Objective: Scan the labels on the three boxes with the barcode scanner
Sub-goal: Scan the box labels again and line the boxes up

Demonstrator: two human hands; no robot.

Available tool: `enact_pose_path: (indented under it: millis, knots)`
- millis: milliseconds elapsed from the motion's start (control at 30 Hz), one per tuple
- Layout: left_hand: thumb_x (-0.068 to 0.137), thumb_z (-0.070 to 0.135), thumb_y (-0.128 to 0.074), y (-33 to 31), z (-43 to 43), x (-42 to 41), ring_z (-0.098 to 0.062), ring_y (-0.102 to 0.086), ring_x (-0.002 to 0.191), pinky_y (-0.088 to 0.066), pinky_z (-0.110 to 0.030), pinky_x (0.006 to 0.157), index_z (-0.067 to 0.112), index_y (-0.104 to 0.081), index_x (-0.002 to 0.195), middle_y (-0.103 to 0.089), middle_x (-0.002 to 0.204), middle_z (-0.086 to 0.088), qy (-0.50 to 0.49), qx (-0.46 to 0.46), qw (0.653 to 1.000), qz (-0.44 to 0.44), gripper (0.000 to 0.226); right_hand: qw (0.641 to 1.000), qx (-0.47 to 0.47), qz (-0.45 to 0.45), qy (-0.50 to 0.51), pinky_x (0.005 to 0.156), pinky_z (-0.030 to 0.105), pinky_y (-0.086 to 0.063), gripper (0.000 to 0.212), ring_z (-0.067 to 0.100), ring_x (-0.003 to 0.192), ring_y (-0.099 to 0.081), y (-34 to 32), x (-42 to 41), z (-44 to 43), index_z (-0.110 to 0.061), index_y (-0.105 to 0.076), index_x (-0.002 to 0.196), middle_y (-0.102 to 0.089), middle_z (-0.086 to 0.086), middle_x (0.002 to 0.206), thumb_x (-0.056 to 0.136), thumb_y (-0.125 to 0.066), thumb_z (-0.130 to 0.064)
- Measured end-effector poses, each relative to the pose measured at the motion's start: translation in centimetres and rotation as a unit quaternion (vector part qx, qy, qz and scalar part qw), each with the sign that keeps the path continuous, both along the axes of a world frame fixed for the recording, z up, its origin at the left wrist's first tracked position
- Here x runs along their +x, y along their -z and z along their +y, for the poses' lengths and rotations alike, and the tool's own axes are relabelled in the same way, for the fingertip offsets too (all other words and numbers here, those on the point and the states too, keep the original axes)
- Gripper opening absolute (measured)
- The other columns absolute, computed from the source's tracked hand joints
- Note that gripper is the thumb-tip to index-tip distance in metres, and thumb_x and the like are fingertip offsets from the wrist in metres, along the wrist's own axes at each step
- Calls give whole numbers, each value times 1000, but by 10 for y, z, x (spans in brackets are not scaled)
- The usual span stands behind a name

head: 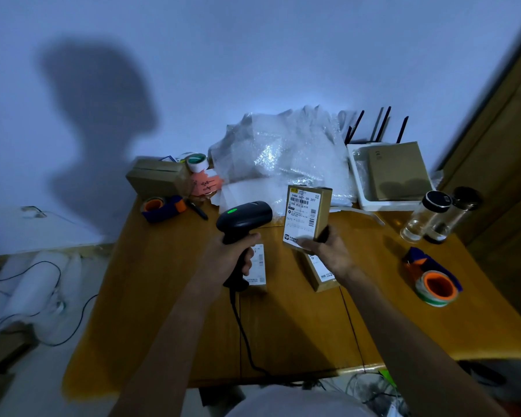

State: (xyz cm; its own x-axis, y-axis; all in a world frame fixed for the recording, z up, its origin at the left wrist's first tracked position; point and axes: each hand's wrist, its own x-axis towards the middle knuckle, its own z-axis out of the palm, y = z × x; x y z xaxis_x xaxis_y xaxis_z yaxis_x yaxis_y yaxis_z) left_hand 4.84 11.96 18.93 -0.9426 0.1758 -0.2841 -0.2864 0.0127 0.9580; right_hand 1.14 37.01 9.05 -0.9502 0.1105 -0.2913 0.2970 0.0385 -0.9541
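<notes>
My left hand (pixel 226 260) grips the handle of a black barcode scanner (pixel 243 218) whose green light is on; its head points right toward a labelled box. My right hand (pixel 328 251) holds that small brown box (pixel 309 216) upright above the table, white shipping label facing me. Two more labelled boxes lie flat on the wooden table (pixel 283 326): one box (pixel 258 266) partly hidden behind the scanner handle, the other box (pixel 321 273) under my right hand. The scanner's cable runs down over the table's front edge.
Bubble wrap (pixel 277 152) is piled at the back. A brown carton (pixel 155 176), tape rolls and a tape dispenser (pixel 163 207) sit back left. A white tray with a cardboard box (pixel 394 173) and router antennas are back right, beside two glass jars (pixel 430 218). Another tape dispenser (pixel 433 281) lies at right.
</notes>
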Motion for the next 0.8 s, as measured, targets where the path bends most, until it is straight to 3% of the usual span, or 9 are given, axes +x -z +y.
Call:
enact_pose_path:
  millis: [200, 333, 467, 600, 800]
  knots:
    - [90, 27, -75, 5, -2, -1, -20, -50, 53, -46, -41, 67, 12, -65, 88, -55, 59, -3, -3, -2, 1000, -8, 19, 1000, 1, 2, -1, 98, 46, -59, 81, 25, 116, -68, -1, 2, -5, -14, -43, 141, -67, 4, 132, 75, -89, -20]
    - [91, 25, -74, 6, -1, 0, -20, -50, 53, -47, -40, 66, 10, -65, 85, -55, 59, -4, -8, -1, 1000, -18, 19, 1000, 6, -3, 1, 96, 46, -60, 94, 23, 114, -70, 1, 2, -4, -18, -43, 142, -68, 2, 129, 64, -92, -34]
    - [93, 23, -72, 5, 1, 0, -19, -49, 52, -47, -39, 65, 10, -63, 86, -54, 58, -3, -6, -9, 1000, -15, 17, 1000, 4, 0, -5, 97, 46, -60, 92, 23, 116, -69, 2, 2, -4, -17, -43, 143, -68, 2, 131, 67, -92, -32]
    - [93, 22, -72, 7, 1, -2, -19, -48, 51, -46, -38, 63, 10, -63, 85, -53, 58, -3, -5, -3, 1000, -14, 18, 1000, -1, -8, 3, 97, 45, -60, 80, 24, 115, -69, 4, 0, -4, -15, -42, 143, -67, 4, 130, 78, -88, -17]
    - [92, 24, -73, 10, 1, -8, -22, -48, 53, -45, -42, 67, 9, -61, 78, -53, 57, -4, -2, 2, 1000, -20, 24, 1000, 9, -3, -4, 93, 41, -62, 84, 22, 111, -72, 5, -5, -2, -11, -45, 141, -70, 4, 126, 72, -91, -25]
